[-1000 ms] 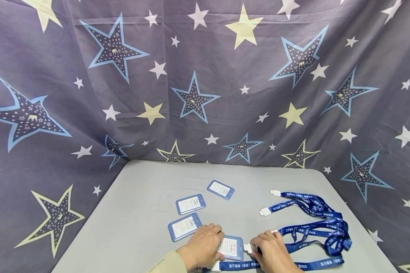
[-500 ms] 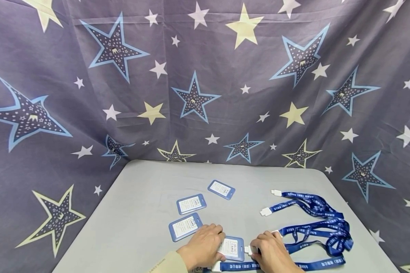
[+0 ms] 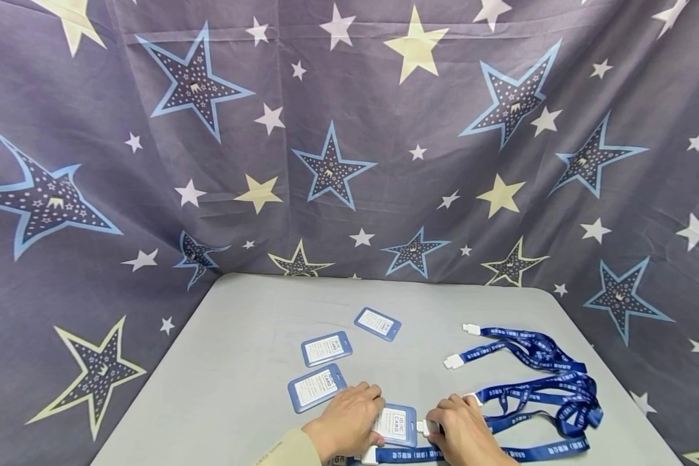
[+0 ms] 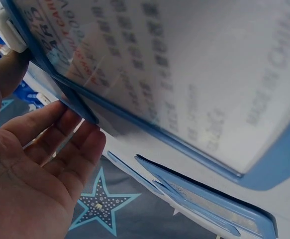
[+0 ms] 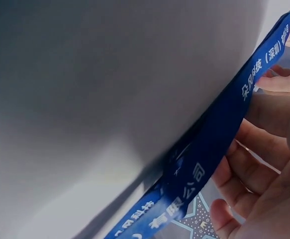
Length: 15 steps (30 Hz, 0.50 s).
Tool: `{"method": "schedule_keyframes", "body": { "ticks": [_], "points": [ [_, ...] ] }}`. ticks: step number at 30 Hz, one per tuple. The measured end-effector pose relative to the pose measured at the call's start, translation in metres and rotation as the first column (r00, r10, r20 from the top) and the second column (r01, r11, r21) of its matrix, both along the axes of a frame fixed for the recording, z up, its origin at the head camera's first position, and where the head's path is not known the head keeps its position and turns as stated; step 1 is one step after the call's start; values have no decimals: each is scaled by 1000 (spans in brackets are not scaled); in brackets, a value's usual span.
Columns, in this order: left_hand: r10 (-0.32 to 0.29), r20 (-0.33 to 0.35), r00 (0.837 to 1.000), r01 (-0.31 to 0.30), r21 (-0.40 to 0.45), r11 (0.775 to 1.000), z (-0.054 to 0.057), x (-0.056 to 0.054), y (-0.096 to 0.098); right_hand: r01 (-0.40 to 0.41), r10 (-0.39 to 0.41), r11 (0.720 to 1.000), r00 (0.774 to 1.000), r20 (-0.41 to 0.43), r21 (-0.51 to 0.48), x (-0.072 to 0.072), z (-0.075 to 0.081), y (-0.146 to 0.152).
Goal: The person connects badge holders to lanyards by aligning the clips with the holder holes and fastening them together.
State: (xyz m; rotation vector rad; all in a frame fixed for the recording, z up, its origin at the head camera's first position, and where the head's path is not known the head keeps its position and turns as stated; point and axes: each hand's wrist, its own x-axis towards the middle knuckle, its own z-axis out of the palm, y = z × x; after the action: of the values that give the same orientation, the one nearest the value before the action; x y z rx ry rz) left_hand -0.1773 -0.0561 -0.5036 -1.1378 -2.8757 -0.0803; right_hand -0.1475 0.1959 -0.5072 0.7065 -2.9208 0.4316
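Observation:
In the head view my left hand (image 3: 349, 417) holds a blue-framed ID badge holder (image 3: 397, 425) by its left end, flat near the table's front. My right hand (image 3: 466, 430) pinches the white clip (image 3: 424, 428) of a blue lanyard, right at the holder's slotted end. Whether the clip has passed into the slot cannot be told. In the left wrist view, the thumb and fingertips lie along the holder's edge (image 4: 60, 89). Another badge holder (image 4: 159, 64) with a white clip (image 4: 8, 30) fills the foreground. A printed strap (image 5: 224, 114) runs past the right hand in its wrist view.
Several more badge holders lie left of centre, among them one at the back (image 3: 377, 323) and one beside the left hand (image 3: 316, 387). Blue lanyards (image 3: 559, 395) are heaped at the right. Another strap (image 3: 410, 454) lies along the front. A starry curtain (image 3: 349, 97) hangs behind the grey table (image 3: 227, 362).

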Motion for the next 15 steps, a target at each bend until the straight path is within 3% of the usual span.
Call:
{"method": "schedule_keyframes", "body": {
  "ticks": [15],
  "points": [
    [13,25,1000,-13,1,1000,3,1,2,-9,9,1000,1000,8,-15,1,-1,-2]
  ]
}}
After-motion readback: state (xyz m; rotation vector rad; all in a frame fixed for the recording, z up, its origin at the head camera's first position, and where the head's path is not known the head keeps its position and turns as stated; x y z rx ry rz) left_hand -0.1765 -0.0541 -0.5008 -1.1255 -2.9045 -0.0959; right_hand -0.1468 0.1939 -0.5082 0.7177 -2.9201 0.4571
